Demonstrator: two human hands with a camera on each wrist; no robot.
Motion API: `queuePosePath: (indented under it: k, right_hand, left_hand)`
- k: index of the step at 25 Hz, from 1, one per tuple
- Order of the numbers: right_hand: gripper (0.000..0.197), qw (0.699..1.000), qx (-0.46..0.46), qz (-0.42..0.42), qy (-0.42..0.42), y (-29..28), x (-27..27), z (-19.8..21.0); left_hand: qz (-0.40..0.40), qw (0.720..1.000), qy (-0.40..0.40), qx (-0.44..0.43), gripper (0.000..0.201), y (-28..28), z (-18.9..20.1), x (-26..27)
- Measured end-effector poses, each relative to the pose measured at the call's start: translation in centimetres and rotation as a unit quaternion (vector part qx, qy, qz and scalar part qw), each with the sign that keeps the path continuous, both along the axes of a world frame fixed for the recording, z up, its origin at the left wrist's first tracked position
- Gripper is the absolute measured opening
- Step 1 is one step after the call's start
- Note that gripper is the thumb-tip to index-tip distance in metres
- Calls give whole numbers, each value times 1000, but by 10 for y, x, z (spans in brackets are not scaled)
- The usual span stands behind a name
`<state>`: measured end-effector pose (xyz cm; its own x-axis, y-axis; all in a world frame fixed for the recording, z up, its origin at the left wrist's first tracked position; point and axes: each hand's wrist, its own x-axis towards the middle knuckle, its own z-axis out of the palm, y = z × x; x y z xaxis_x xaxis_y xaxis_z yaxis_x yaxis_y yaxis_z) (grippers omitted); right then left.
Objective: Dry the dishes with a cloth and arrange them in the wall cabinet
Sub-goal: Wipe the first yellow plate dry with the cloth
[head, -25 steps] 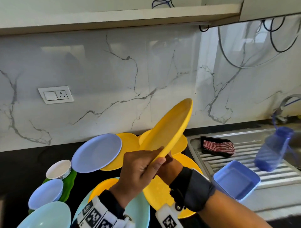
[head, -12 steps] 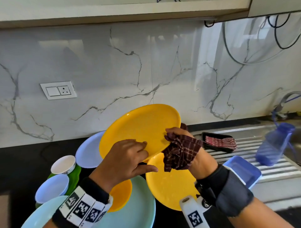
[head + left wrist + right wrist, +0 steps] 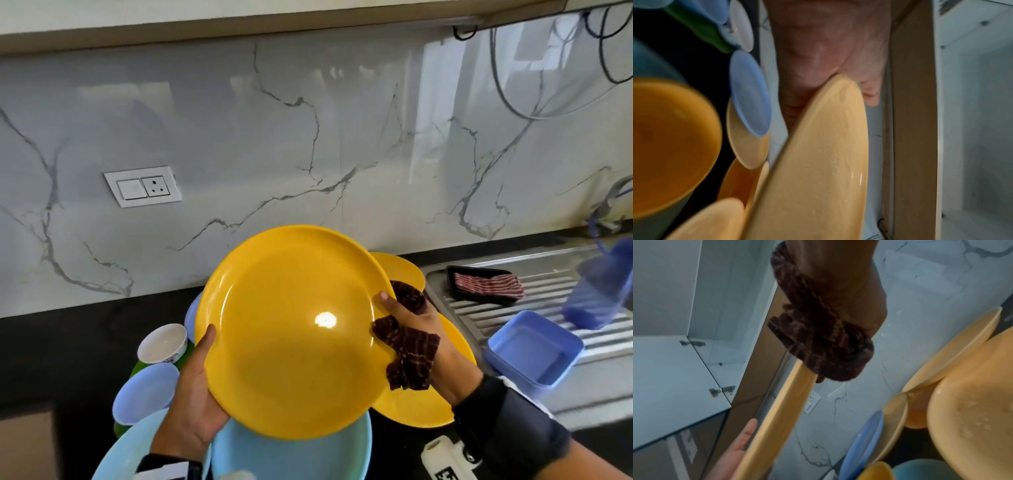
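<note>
Plate (image 3: 291, 329) now faces you flat, no longer edge-on. Your left hand (image 3: 191, 397) grips its rim; right hand (image 3: 414, 329) pinches cloth (image 3: 407, 353) against the opposite edge. Wiping can start.

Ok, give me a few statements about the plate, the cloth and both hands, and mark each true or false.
1. The left hand holds the big yellow plate by its left rim. True.
2. The right hand holds a dark checked cloth at the plate's right rim. True.
3. The held plate lies flat on the counter. False: it is lifted and tilted toward the camera.
4. The white bowl stands on the sink drainboard. False: it stands on the counter, left of the plate.
5. A blue container sits on the drainboard. True.
</note>
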<state>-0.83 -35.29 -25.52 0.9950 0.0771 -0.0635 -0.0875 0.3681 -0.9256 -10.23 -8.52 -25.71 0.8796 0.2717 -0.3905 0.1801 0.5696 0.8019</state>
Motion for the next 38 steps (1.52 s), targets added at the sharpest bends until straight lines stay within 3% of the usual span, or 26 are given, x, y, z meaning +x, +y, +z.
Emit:
queuePosePath:
  k: [3,5,7,9,11,15,16,19,21,23,25,26,28,30,35,38]
  right_hand:
    - [30,980,-167,-97,-42,5,10,-17]
    - [29,973,-170,-155,-27,-1,15,-16]
    - [24,982,-127,-141,-23,-10,17,3]
    - [47,990,-136,-20,-34,-17,11,30]
    - [76,964,-221,133,-71,-17,-3,55]
    - [65,887,-270,350,-133,-4,-26,79]
    - [61,867,-267,397,-137,3,-28,83]
    - [56,808,-303,476,-173,30,-19,72]
    - [50,796,-386,391,-255,46,-5,49]
    - [53,782,-481,199,-342,53,1,20]
    - [55,733,-534,20,-422,50,-6,-10]
    - [49,720,-531,-28,-447,49,-14,-22]
    - [32,742,-499,-55,-445,50,-29,-38]
    - [29,780,-479,-67,-398,50,-30,-48]
    - [38,843,-427,-142,-296,57,2,-31]
    - [47,845,-413,-149,-306,80,-3,-14]
  left_hand:
    - [14,996,-77,-44,48,-2,-9,-7]
    - [23,994,-92,-59,42,-4,-11,-10]
    - [21,991,-107,-77,40,-1,-13,-13]
    - [19,990,-109,-86,41,2,-12,-15]
    - [18,990,-104,-91,48,2,-14,-17]
    - [13,991,-102,-84,96,-8,-21,-20]
    - [11,991,-105,-87,96,-11,-21,-21]
    - [-19,985,-134,-107,67,-21,-23,-26]
    - [-48,980,-157,-112,70,-28,-24,-31]
    - [-57,975,-183,-115,80,-32,-24,-35]
    - [-54,973,-197,-104,82,-34,-23,-38]
    - [-51,973,-198,-104,80,-35,-23,-38]
    - [-45,975,-192,-104,91,-41,-23,-41]
    - [-45,977,-186,-93,102,-43,-25,-44]
    - [-78,975,-194,-73,90,-45,-26,-56]
    - [-74,973,-213,-54,74,-39,-20,-58]
